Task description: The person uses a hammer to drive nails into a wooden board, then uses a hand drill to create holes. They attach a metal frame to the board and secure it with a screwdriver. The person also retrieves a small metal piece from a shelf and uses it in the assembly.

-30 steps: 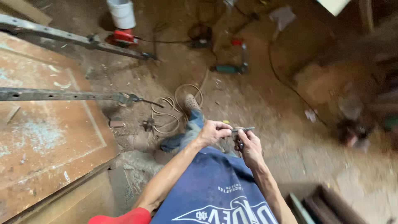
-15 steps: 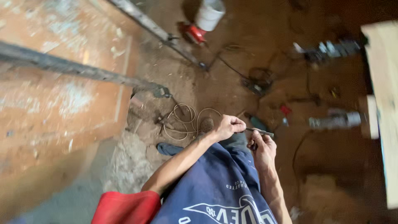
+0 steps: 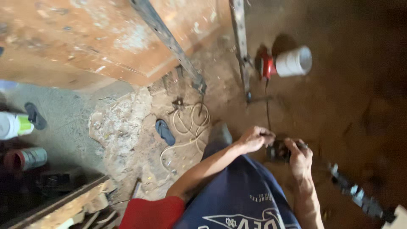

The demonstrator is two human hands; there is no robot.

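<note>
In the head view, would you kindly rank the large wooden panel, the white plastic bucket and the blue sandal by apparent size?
1. Large wooden panel, by far the largest.
2. White plastic bucket.
3. Blue sandal, only slightly smaller than the bucket; their differing distance from the camera makes that order unsure.

Cord coil (image 3: 193,123) right of sandal (image 3: 164,132)

We see a white bucket (image 3: 294,62) on the dirt floor with a red power tool (image 3: 266,66) touching its left side. Left of the bucket run two metal bars (image 3: 240,40); farther left lie a coiled pale cord (image 3: 193,121), a blue sandal (image 3: 164,132) and a wooden panel (image 3: 85,38).
</note>
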